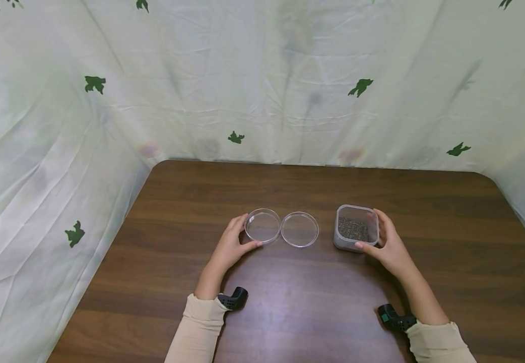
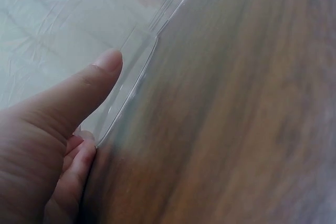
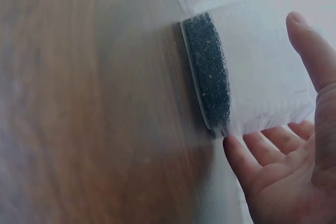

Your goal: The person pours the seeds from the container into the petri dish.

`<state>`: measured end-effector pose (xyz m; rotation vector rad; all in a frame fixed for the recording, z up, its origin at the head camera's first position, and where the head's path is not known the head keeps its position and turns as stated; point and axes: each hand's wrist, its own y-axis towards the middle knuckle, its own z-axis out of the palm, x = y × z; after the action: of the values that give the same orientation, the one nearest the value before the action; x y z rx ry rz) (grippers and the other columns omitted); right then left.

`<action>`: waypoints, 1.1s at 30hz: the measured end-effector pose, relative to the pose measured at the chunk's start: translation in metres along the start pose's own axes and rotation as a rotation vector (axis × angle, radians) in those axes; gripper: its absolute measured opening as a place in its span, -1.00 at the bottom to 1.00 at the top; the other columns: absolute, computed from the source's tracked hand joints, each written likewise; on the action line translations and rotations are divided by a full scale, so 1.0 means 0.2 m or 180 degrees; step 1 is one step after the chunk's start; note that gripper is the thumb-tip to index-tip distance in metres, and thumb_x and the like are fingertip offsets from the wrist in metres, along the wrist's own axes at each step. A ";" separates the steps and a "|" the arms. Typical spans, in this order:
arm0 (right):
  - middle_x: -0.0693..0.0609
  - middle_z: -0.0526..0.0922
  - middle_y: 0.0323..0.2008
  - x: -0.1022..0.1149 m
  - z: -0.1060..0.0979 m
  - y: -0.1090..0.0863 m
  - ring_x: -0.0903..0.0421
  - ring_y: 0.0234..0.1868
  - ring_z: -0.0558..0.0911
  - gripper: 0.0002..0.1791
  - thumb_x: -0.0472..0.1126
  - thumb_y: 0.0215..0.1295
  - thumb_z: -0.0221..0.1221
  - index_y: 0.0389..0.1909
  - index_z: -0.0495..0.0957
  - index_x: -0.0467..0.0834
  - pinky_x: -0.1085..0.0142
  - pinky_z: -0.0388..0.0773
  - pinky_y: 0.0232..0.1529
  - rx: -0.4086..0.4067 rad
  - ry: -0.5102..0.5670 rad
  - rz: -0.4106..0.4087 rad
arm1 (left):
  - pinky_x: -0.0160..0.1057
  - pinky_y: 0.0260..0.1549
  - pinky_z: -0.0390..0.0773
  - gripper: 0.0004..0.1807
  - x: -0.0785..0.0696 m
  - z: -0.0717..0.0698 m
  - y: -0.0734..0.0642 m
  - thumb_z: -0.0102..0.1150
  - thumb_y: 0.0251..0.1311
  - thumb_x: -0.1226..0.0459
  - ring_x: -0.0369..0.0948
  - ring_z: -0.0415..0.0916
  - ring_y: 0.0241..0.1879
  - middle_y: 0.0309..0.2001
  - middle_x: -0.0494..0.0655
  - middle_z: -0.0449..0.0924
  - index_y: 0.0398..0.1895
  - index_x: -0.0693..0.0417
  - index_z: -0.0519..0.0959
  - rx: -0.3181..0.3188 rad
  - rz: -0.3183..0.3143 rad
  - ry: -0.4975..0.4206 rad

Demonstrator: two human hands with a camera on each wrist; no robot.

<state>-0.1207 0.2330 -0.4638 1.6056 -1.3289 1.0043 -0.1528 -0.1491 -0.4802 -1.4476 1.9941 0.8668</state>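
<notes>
Two round, clear petri dish pieces lie side by side, almost touching, in the head view. My left hand (image 1: 230, 247) holds the left petri dish (image 1: 262, 241), its fingers on the outer side and its thumb at the near edge. The left wrist view shows that thumb and the fingertips at the clear wall (image 2: 128, 95). The second petri dish piece (image 1: 300, 246) lies just right of it, untouched. To the right, my right hand (image 1: 391, 249) grips a clear square plastic container (image 1: 341, 245) by its right side. Dark grains (image 3: 210, 72) form a layer in its bottom.
The brown wooden table (image 1: 299, 312) has rounded far corners. Behind it and at the sides hangs a pale curtain (image 1: 262, 75) with green leaf shapes. A black wrist camera (image 1: 234, 298) sits on the left wrist, another black camera (image 1: 395, 318) on the right.
</notes>
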 end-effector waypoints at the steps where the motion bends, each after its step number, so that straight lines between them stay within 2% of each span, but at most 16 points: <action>1: -0.26 0.01 0.31 0.00 0.00 0.00 -0.21 0.30 -0.01 0.06 -0.30 -0.01 0.32 0.38 -0.23 -0.17 -0.18 0.04 0.13 -0.0011 0.0002 -0.0001 | -0.08 0.07 0.29 -0.09 0.00 0.00 0.00 0.43 -0.21 0.15 0.01 0.38 0.01 0.14 0.20 0.26 0.23 0.34 0.22 -0.0002 -0.0003 -0.0006; 10: -0.27 0.06 0.29 0.01 0.00 0.00 -0.25 0.27 0.03 0.05 -0.26 -0.02 0.33 0.37 -0.18 -0.17 -0.19 0.05 0.12 -0.0123 -0.0068 -0.0075 | -0.11 0.07 0.31 -0.09 0.00 0.00 0.00 0.43 -0.20 0.16 0.00 0.40 0.00 0.13 0.19 0.26 0.24 0.32 0.22 0.0005 -0.0033 -0.0034; 18: -0.26 0.11 0.26 0.05 0.01 0.01 -0.25 0.24 0.11 0.05 -0.26 -0.07 0.37 0.37 -0.11 -0.14 -0.22 0.10 0.09 -0.0256 -0.0159 -0.0145 | -0.10 0.05 0.32 -0.09 0.00 0.00 0.00 0.43 -0.21 0.16 0.00 0.40 0.00 0.12 0.18 0.27 0.24 0.30 0.22 0.0003 -0.0048 -0.0038; 33: -0.17 0.24 0.22 0.16 0.07 0.10 -0.11 0.19 0.26 0.05 -0.27 -0.17 0.42 0.34 -0.02 -0.11 -0.05 0.24 0.07 -0.0344 -0.0303 -0.0419 | -0.10 0.05 0.32 -0.10 0.00 0.01 0.00 0.43 -0.20 0.15 0.00 0.38 0.02 0.13 0.18 0.26 0.24 0.29 0.23 -0.0013 -0.0055 -0.0062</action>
<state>-0.1346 0.2053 -0.4369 1.6524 -1.2995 0.7727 -0.1529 -0.1484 -0.4816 -1.4511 1.9639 0.8749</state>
